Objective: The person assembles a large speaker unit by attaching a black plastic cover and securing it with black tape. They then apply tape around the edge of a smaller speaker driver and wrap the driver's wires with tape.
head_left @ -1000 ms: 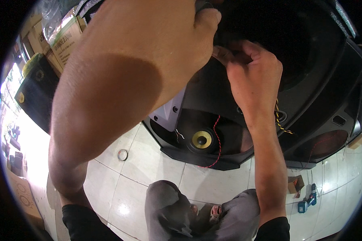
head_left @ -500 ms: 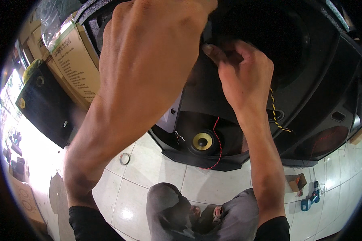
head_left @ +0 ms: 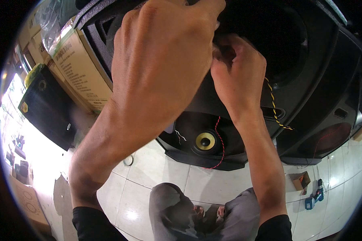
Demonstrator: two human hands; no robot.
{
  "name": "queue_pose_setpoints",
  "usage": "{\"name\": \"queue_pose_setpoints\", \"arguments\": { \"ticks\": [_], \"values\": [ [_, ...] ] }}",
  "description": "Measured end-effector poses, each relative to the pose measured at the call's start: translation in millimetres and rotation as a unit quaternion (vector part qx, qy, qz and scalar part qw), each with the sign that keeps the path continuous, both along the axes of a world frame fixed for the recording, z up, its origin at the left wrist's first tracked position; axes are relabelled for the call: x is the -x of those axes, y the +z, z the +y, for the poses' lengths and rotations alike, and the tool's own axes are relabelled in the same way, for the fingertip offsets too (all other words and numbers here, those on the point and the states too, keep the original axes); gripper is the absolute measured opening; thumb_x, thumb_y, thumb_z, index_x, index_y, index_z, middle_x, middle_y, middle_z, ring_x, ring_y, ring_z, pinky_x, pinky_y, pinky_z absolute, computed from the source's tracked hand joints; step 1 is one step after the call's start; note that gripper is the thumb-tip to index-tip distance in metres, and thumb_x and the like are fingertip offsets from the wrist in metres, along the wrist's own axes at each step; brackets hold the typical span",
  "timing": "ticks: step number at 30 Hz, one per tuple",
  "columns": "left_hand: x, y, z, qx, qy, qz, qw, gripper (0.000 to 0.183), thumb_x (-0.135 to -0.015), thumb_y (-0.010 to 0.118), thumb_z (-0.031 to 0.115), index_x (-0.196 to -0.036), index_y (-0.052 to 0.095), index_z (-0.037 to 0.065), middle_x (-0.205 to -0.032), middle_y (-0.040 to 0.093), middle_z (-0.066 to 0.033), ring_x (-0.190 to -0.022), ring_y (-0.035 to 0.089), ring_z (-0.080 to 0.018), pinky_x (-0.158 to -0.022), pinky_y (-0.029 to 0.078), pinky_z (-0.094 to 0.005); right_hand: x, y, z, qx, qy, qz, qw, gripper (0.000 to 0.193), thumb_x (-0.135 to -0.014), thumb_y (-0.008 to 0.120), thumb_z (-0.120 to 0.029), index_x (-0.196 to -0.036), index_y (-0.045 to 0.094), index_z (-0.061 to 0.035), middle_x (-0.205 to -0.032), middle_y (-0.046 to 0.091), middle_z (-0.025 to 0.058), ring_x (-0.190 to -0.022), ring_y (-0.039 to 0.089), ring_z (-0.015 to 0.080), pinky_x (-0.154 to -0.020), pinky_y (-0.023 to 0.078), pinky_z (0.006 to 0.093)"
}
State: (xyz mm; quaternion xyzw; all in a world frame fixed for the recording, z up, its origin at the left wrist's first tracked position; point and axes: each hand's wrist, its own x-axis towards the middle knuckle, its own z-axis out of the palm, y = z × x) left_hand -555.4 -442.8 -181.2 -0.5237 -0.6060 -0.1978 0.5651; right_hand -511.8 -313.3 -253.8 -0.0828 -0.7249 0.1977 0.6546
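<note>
My left hand [head_left: 165,48] reaches over the upper part of a large black speaker cabinet [head_left: 237,148], its back toward me. Its fingers bend down past the knuckles, and whatever they grip is hidden. Close beside it, my right hand [head_left: 241,76] is closed in a pinch at the edge of a big round dark opening [head_left: 285,44]; what lies between its fingertips cannot be made out. A yellow-and-black twisted wire [head_left: 274,104] hangs by my right wrist. Below sit a small yellow-coned speaker driver [head_left: 205,141], a red twisted wire [head_left: 223,146] and a white wire end [head_left: 180,135].
Left stand a cardboard box [head_left: 82,72] and a black speaker [head_left: 48,106]. Another black cabinet [head_left: 317,148] is at right. On the tiled floor [head_left: 165,164] lie a tape roll [head_left: 128,161], a small open carton [head_left: 300,180] and a blue cordless drill [head_left: 314,197].
My left hand has shifted a little right and down, covering more of the grey panel behind it. My right hand has moved slightly up and left, so the two hands are closer together.
</note>
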Motion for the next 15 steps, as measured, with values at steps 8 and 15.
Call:
{"name": "queue_pose_setpoints", "arguments": {
  "ticks": [8,15],
  "values": [
    [-6,12,-27,0.113,-0.188,-0.230,0.948,0.041,-0.086,0.077,0.006,-0.126,0.066,0.000,-0.118,0.071,-0.0216,-0.105,0.072,-0.0323,-0.096,0.055,-0.0323,-2,1,-4,0.029,0.010,-0.024,0.999,0.017,-0.089,0.074,-0.016,-0.087,0.072,0.0007,-0.086,0.071,0.0213,-0.077,0.072,0.0387,-0.070,0.055,0.0467],
    [-1,37,-39,0.250,-0.225,-0.390,0.857,0.051,-0.096,0.072,0.018,-0.141,0.056,0.003,-0.117,0.061,-0.0140,-0.107,0.069,-0.0235,-0.091,0.057,-0.0341,-1,2,-5,0.053,0.024,-0.026,0.998,0.020,-0.088,0.074,-0.017,-0.089,0.070,0.0026,-0.087,0.069,0.0240,-0.076,0.071,0.0425,-0.071,0.054,0.0481]
  ]
}}
